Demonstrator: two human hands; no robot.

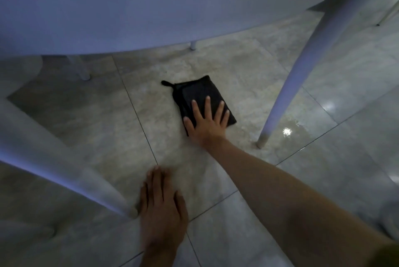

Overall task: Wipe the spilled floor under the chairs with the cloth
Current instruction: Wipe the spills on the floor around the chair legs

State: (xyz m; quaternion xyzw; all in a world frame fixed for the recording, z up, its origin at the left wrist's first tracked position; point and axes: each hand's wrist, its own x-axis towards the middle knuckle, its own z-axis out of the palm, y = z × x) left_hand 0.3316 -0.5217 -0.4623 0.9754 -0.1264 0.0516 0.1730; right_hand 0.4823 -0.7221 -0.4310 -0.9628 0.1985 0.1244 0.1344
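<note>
overhead: chair seat (pixel 129 3) hangs low over everything, so I'm reaching in under it
right side: white leg (pixel 302 68) slants down to the floor (pixel 269 212) just right of my right hand (pixel 207 124), with a wet shiny patch (pixel 289 131) around its foot
left side: another leg (pixel 64 174) comes down touching my left hand (pixel 160 208), which is flat on the tile
back: two more legs, back left (pixel 83 70) and back middle (pixel 192 45), well behind the cloth (pixel 194 91)
open lane: bare tile between the front legs, plenty of room around the cloth on all sides
</note>
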